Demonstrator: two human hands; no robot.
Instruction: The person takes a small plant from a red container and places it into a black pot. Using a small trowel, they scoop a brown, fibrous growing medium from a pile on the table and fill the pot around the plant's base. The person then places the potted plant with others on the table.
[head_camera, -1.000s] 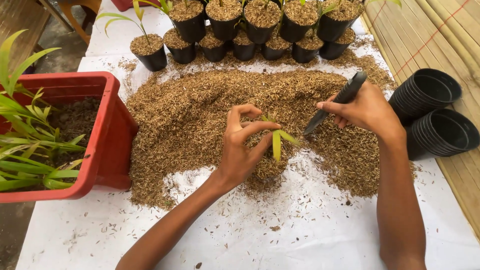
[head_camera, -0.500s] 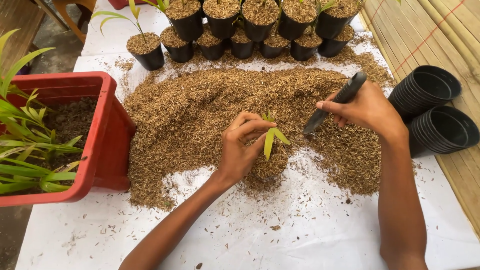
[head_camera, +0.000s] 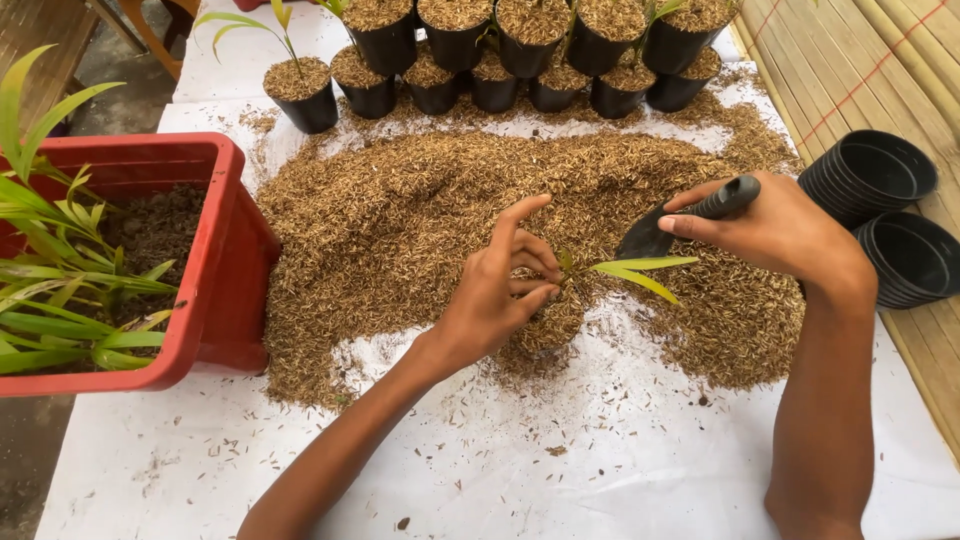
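Left hand (head_camera: 500, 285), frame centre: fingers curled, pinching seedling (head_camera: 625, 268) at stem base; index finger raised. Seedling sits in husk-filled pot (head_camera: 548, 325), leaves leaning right. Right hand (head_camera: 775, 225) closed round black trowel (head_camera: 690, 212), blade just beside leaves. Judgement: hold stem upright, keep grip light, press husk evenly around base, keep blade off leaves.

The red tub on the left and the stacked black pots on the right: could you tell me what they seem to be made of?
Red tub: probably moulded plastic, with a smooth, slightly glossy wall and a rolled rim. Stacked black pots: likely thin plastic, matte to satin, with fine nested rims.
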